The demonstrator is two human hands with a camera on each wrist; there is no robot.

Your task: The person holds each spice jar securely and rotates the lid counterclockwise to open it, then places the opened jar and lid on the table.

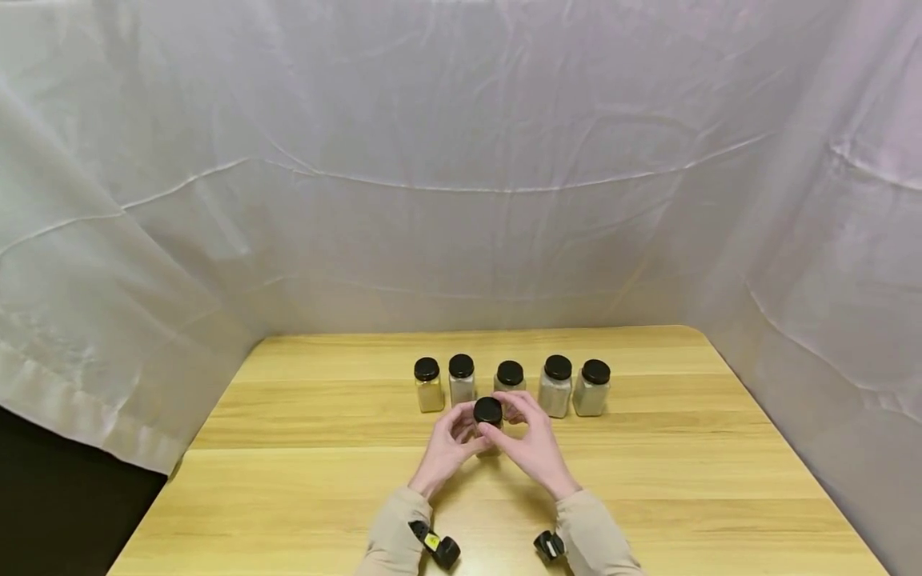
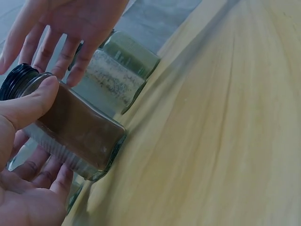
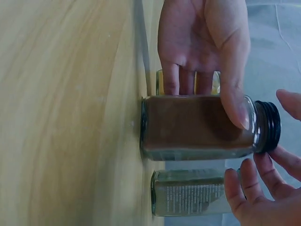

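Glass jar (image 1: 488,428) of brown powder stands on the desk (image 1: 302,448), just before a row of five jars (image 1: 510,386). Left hand (image 1: 448,445) curls round its body; right hand (image 1: 531,442) fingers spread loose beside the lid (image 1: 487,410). Best: steady body, grip lid squarely, keep base flat.

So we had a light wooden counter (image 1: 302,480), and sitting right on it were five black-lidded glass jars (image 1: 510,385) in a row near the back, plus one brown-filled jar (image 1: 488,424) standing just in front.
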